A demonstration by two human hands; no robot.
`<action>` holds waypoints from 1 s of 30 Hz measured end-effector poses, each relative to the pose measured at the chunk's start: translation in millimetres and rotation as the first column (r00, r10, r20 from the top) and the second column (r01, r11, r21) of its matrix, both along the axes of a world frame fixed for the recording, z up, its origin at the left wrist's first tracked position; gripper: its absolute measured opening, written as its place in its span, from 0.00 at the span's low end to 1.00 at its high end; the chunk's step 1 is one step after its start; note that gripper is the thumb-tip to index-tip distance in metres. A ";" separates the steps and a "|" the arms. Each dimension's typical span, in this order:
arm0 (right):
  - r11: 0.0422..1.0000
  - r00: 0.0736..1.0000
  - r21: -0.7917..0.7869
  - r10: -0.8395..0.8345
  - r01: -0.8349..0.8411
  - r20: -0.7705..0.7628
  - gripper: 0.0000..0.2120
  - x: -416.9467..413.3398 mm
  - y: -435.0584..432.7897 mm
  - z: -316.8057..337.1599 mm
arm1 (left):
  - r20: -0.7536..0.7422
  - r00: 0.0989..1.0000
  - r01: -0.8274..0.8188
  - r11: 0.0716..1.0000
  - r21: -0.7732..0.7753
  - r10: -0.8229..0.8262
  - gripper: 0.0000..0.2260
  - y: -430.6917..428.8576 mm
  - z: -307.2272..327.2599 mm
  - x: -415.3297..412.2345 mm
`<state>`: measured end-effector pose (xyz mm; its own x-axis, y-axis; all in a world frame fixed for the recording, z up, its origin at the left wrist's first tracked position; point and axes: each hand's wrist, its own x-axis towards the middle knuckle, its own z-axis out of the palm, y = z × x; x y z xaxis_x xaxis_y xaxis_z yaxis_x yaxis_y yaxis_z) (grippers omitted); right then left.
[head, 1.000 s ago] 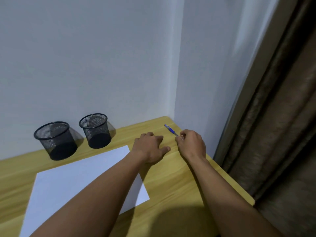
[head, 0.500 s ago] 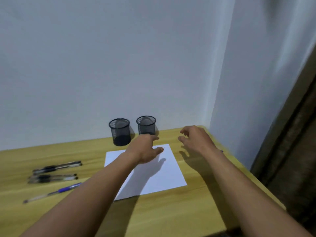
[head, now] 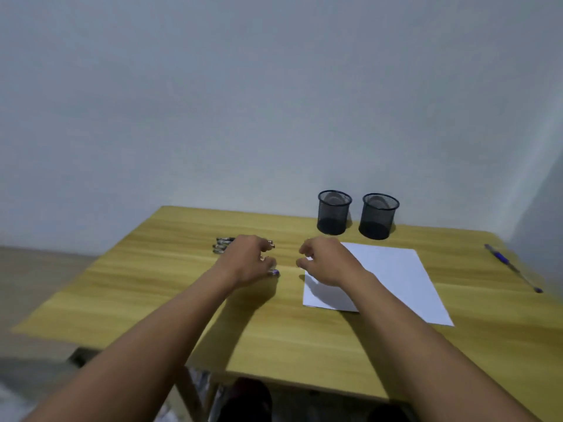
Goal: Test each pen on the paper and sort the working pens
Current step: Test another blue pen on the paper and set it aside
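My left hand (head: 247, 262) lies over a group of pens at the table's left middle, fingers spread and curled down onto them. From under it show the black pen ends (head: 222, 244), a metal tip (head: 271, 246) and a blue pen's end (head: 274, 272) by the thumb. None of them is lifted. My right hand (head: 330, 264) hovers over the left edge of the white paper (head: 393, 275), loosely curled and holding nothing. A blue pen (head: 511, 267) lies alone at the table's far right.
Two black mesh pen cups (head: 334, 217) (head: 378, 221) stand side by side at the back, behind the paper. The wooden table (head: 304, 339) meets a white wall at the back. Its left edge drops to the floor.
The view has swung left. My left hand moved from above the paper onto the pens at the left. My right hand let go of the blue pen and followed to the paper's left edge.
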<state>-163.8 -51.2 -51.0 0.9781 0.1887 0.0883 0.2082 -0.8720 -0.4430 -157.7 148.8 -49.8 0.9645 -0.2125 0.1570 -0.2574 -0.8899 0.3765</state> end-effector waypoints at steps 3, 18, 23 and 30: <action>0.997 0.998 -0.039 0.061 -0.061 0.000 0.17 -2.8 33.8 -15.2 | 0.000 0.999 -0.053 0.998 0.033 0.053 0.15 29.2 -12.9 -7.7; 0.980 0.981 -0.112 0.175 -0.165 0.088 0.14 -3.9 73.0 -38.2 | 0.071 0.997 -0.031 0.993 0.114 0.023 0.10 70.1 -27.1 -9.7; 0.991 0.985 -0.068 0.119 -0.111 0.128 0.07 -3.6 58.9 -25.3 | 0.175 0.979 0.081 0.987 0.139 -0.105 0.12 58.6 -12.7 2.4; 0.998 0.989 0.055 0.002 -0.010 0.145 0.12 -5.7 23.6 0.7 | 0.532 0.846 0.096 0.992 -0.082 -0.038 0.16 16.6 9.8 8.1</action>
<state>-169.4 -27.6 -50.3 0.9531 0.1856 0.2391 0.2789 -0.8454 -0.4556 -149.6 165.4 -40.0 0.7128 -0.2284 0.6632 -0.5011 -0.8274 0.2537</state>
